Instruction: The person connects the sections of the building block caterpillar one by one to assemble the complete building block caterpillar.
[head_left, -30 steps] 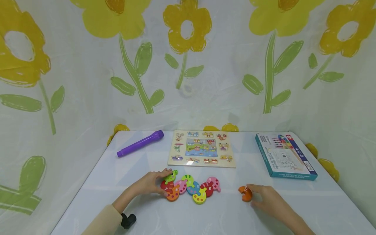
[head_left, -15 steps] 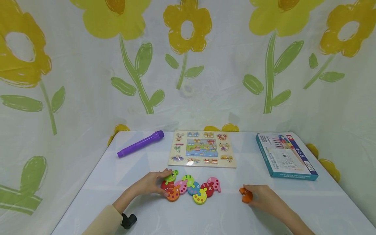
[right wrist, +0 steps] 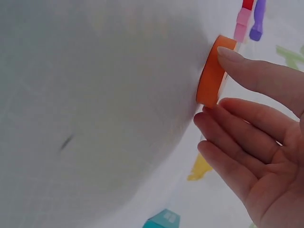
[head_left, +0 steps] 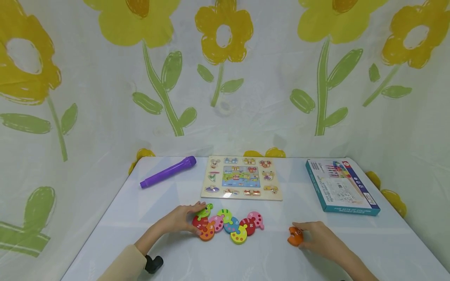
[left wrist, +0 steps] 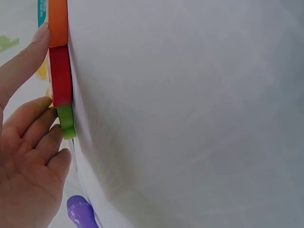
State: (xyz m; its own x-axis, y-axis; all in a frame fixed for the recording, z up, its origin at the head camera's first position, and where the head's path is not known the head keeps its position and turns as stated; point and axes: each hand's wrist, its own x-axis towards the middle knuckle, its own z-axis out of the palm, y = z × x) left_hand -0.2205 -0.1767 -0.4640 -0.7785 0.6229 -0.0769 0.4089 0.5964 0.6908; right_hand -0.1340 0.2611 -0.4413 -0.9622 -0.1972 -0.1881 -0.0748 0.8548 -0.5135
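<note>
A caterpillar number puzzle [head_left: 231,225] of joined coloured pieces lies on the white table in the head view. My left hand [head_left: 177,219] spans its head end, the thumb at the orange piece [left wrist: 58,23] and the fingers by the red piece [left wrist: 60,76] and green head [left wrist: 66,121]. Those fingers rest against the puzzle rather than wrapping it. To the right, apart from the row, my right hand [head_left: 318,238] pinches a loose orange puzzle piece [head_left: 295,236] between thumb and fingers. The right wrist view shows the thumb on that piece's edge. A pink piece ends the row.
A wooden picture puzzle board [head_left: 241,195] lies behind the caterpillar. A purple toy microphone [head_left: 168,172] is at the back left, a teal-edged box [head_left: 342,187] at the back right. Flower-printed cloth [head_left: 246,117] hangs behind and at both sides.
My right hand has turned the orange piece, tipping it and then bringing it flatter, slightly nearer me and to the right. The left hand and the caterpillar stay in place.
</note>
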